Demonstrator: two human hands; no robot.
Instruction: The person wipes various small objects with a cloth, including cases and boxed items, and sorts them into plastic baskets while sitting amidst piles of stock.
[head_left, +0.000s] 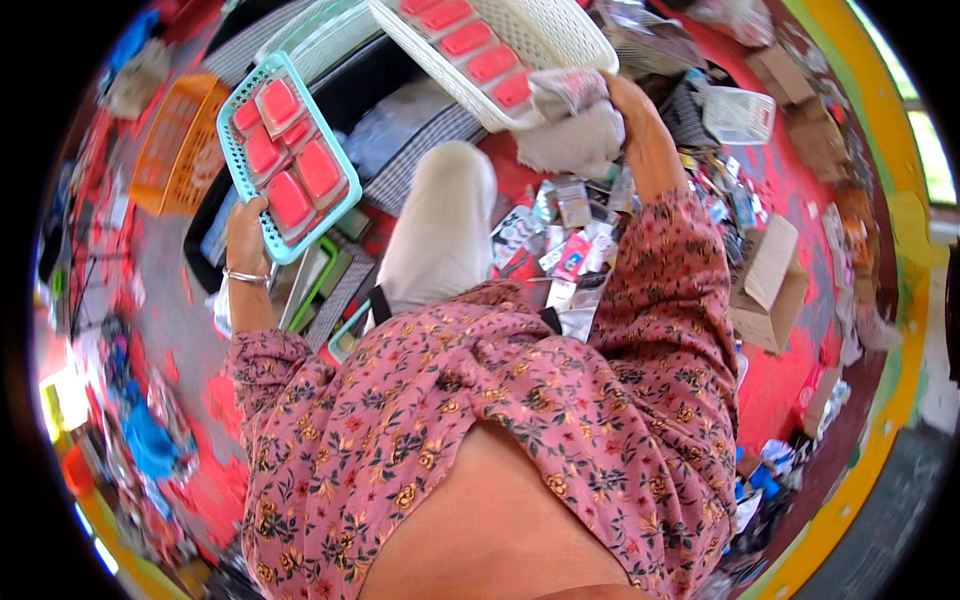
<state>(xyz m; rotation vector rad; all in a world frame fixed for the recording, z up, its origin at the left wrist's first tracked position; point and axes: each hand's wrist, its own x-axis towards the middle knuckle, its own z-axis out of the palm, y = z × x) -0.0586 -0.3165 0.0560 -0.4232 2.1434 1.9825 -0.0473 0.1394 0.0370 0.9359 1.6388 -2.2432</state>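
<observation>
My left hand [247, 238] grips the near left edge of a light blue plastic basket [232, 142]. Inside it lie several boxes with red lids [290, 200], one tilted on top of others. Ahead of me and to the right is a larger white slotted basket [565, 40], holding a row of similar red pieces [466, 38]. At its near right corner my right hand [622, 98] is closed on a greyish-white cloth [572, 140] that hangs down. The cloth hides most of those fingers, and I cannot tell whether they also grip the basket.
An orange crate [178, 145] stands at the left. Small packaged goods [575, 250] lie heaped on the red floor beside my leg [440, 220]. To the right are an open cardboard box [770, 285] and a small white basket [738, 115]. Green-rimmed trays [318, 285] lean below the blue basket.
</observation>
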